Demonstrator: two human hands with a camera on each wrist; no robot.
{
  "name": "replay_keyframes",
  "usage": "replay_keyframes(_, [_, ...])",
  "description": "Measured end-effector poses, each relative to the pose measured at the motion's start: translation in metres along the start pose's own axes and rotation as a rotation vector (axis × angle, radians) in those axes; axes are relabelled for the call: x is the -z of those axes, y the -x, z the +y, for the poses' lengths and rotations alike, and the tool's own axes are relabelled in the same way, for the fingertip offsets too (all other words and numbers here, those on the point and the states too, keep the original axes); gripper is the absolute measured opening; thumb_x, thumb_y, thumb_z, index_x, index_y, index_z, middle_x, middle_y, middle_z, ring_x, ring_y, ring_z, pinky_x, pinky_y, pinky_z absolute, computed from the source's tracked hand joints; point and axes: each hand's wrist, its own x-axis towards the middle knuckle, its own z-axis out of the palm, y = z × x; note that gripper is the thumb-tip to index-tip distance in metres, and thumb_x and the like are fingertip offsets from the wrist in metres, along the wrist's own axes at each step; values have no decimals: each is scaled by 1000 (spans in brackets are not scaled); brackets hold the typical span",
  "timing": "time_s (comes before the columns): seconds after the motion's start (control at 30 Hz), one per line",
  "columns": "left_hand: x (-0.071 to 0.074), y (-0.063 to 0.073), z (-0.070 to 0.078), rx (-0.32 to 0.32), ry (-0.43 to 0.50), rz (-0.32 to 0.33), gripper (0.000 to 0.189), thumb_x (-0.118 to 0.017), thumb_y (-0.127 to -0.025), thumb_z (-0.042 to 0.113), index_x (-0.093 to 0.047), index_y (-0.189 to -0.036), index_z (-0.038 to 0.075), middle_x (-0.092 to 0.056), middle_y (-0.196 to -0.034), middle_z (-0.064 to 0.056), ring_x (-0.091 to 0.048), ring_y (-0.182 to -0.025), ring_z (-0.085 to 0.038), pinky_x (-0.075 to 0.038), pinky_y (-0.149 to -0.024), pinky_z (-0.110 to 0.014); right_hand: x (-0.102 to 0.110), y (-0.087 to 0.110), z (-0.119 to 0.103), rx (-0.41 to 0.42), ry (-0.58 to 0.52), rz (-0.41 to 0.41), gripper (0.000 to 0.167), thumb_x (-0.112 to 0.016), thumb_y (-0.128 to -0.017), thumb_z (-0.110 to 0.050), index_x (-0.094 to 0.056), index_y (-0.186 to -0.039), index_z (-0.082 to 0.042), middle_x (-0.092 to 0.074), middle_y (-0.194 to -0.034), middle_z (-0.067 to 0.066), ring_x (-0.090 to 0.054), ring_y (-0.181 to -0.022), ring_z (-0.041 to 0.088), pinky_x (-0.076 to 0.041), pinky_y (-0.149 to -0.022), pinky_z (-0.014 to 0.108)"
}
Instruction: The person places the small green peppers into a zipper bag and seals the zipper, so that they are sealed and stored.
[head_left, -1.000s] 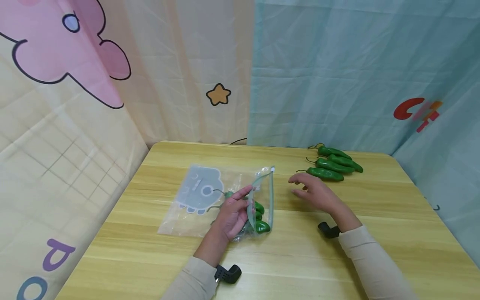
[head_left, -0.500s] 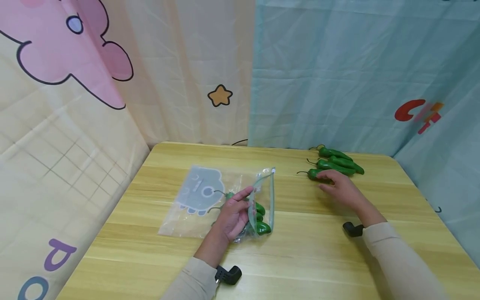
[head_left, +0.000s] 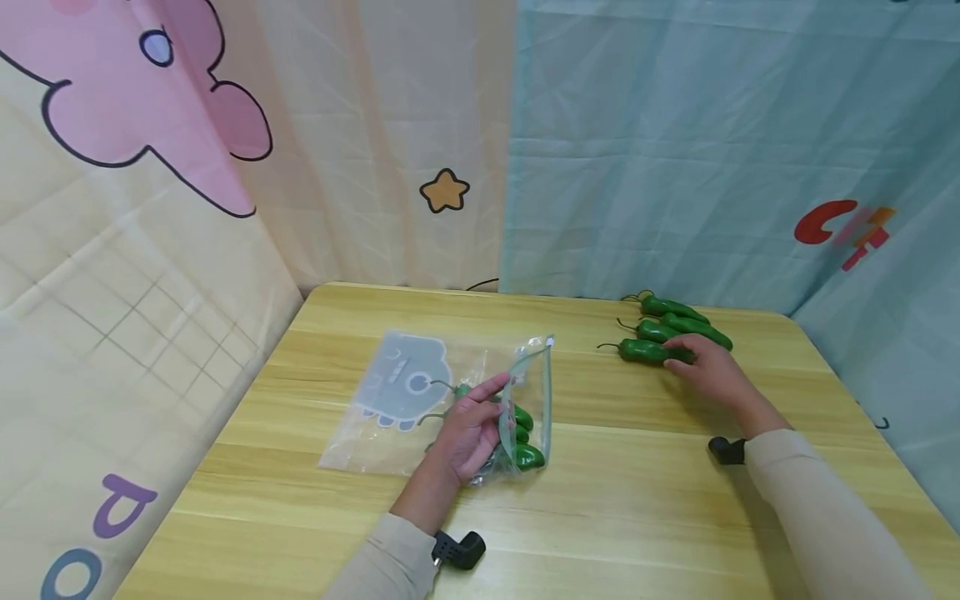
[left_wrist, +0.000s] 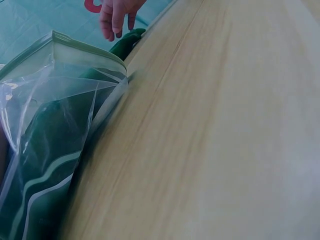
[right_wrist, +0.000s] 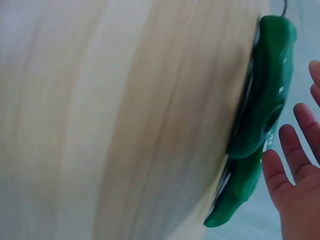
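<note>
A clear zip bag (head_left: 480, 354) with a grey-blue print lies on the table, its mouth gaping to the right. Inside it are several green peppers (head_left: 529, 456), partly covered by my left hand (head_left: 471, 429), which holds the near edge of the mouth. At the back right, more green peppers (head_left: 686, 307) lie in a loose group. My right hand (head_left: 708, 367) is over the tip of the nearest pepper (head_left: 640, 351). The right wrist view shows the right hand's fingers (right_wrist: 292, 150) spread beside a pepper (right_wrist: 270, 85), without a grip on it.
The wooden table (head_left: 600, 517) reaches back to a printed curtain (head_left: 637, 150), with more patterned cloth (head_left: 172, 333) on the left. A black wrist camera (head_left: 461, 550) sits on the left wrist and another wrist camera (head_left: 726, 451) on the right.
My right hand has moved right from the space beside the bag to the nearest pepper in the back group, then along it towards its tip. The left hand and bag stay in place.
</note>
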Motion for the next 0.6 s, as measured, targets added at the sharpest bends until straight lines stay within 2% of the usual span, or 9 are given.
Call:
replay_keyframes(0.27, [-1,1,1,0,-6,0,43,-42,-92,-11,-65,-122,10,-52,-124,-11,-55,-81,-14,-49,-72,-25,-3,-2,9,48,14,42,32,-63,-98,-16,-59,-123,3,-50,-131,28,-46,-121,48,-38,-97,64])
replay_keyframes(0.6, [-2,1,1,0,-8,4,43,-42,-93,-11,-65,-122,10,-52,-123,-10,-55,-81,-13,-49,-72,-25,-5,-9,13,22,6,8,35,-64,-97,-19,-59,-125,2,-48,-135,28,-42,-126,49,-34,-101,64])
